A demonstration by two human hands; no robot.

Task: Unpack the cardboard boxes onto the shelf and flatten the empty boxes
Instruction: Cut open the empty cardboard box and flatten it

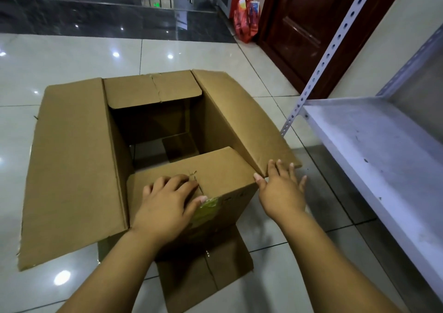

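The cardboard box [153,130] is sitting open on the tiled floor [72,56], its widest flap [72,164] lying spread out flat to the left of both hands. The left hand [167,202] is lying palm down on the near flap [191,169], fingers spread and lightly bent over the cardboard, with the thumb reaching over the fold toward a patch of yellow-green tape [208,205] on the front wall; it is pressing rather than gripping. Beyond its fingertips the box's interior is opening dark, and the far flap [153,90] is folding inward. Just to the right, the right hand [280,188] is holding its fingers straight and fanned apart, fingertips touching the near corner of the right flap [239,114], thumb beside the box's corner. Further right of that hand, the grey metal shelf [374,145] is standing near the box. Beyond it, a red bag [247,20] is leaning beside a dark wooden door [302,25].
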